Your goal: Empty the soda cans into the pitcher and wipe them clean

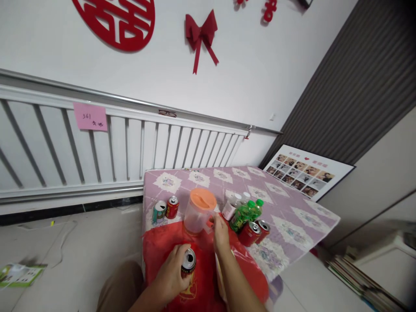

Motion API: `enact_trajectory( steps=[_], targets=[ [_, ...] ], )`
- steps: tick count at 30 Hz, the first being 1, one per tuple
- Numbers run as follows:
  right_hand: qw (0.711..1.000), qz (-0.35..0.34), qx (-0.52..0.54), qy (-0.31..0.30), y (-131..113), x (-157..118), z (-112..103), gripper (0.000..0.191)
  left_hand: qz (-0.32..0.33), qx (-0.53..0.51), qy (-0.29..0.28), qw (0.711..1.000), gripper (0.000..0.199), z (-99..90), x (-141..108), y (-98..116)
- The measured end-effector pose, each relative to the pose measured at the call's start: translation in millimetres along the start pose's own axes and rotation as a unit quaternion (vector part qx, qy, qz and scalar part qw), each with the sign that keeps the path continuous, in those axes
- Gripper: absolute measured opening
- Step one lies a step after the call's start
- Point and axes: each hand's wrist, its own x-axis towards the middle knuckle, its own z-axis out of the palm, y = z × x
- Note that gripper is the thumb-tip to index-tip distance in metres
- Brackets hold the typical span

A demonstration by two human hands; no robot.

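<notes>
My left hand is wrapped round an opened drink can, which stands upright over the red cloth. The fingers of my right hand close round the handle of a clear plastic pitcher with an orange lid. The pitcher is upright, and a little amber-coloured content seems to lie at its bottom. Left of it stand a teal can and a small red can. To the right of my right hand are two larger red cans, green-capped bottles and white-capped bottles.
A purple patterned tablecloth covers the table, which stands by a white radiator. Glasses rest on the radiator, and a pink note hangs there. A photo board leans at the right. Clear plastic wrapping lies beside my right forearm.
</notes>
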Motion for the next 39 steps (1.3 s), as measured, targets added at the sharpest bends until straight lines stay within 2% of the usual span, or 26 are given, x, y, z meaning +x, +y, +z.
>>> enact_trajectory(
  steps=[4, 8, 11, 15, 17, 19, 23, 26, 28, 30, 34, 37, 39],
  targets=[
    [0.997, 0.05, 0.012, 0.05, 18, -19, -15, 0.058, 0.005, 0.001, 0.004, 1.0, 0.071, 0.9, -1, -3],
    [0.995, 0.076, -0.042, 0.047, 41, -57, -36, 0.053, 0.007, -0.004, 0.005, 1.0, 0.071, 0.5, -2, -4],
    [0.991, 0.098, -0.091, 0.017, 57, -87, -45, 0.053, 0.003, -0.003, 0.0, 1.0, 0.072, 0.0, -2, -6],
    [0.954, 0.154, -0.238, -0.094, 67, -115, -44, 0.061, -0.002, 0.0, -0.003, 1.0, 0.073, 0.3, -2, -7],
    [0.939, 0.155, -0.285, -0.114, 68, -122, -40, 0.066, 0.0, -0.001, 0.005, 1.0, 0.073, 0.6, -2, -8],
    [0.938, 0.139, -0.301, -0.106, 70, -124, -37, 0.064, 0.006, -0.003, 0.01, 1.0, 0.073, 0.5, -3, -9],
    [0.962, 0.082, -0.249, -0.072, 82, -118, -42, 0.054, 0.013, -0.004, 0.007, 1.0, 0.074, -0.1, -3, -10],
    [0.979, 0.066, -0.187, -0.056, 89, -109, -52, 0.052, 0.012, -0.001, 0.004, 1.0, 0.074, 0.0, -2, -10],
    [0.983, 0.055, -0.167, -0.051, 82, -104, -59, 0.051, 0.012, -0.002, 0.003, 1.0, 0.073, 0.3, -2, -10],
    [0.989, 0.018, -0.141, -0.039, 63, -101, -64, 0.049, 0.012, -0.003, 0.005, 1.0, 0.073, 0.5, -2, -11],
    [0.991, -0.1, -0.074, -0.049, -1, -95, -63, 0.047, 0.016, -0.001, 0.006, 1.0, 0.074, 0.1, -2, -12],
    [0.985, -0.137, -0.073, -0.082, -47, -90, -55, 0.053, 0.025, 0.002, 0.002, 1.0, 0.073, 0.2, -2, -12],
    [0.975, -0.159, -0.095, -0.123, -69, -86, -48, 0.057, 0.027, 0.009, 0.0, 1.0, 0.07, 1.1, -1, -13]
  ],
)
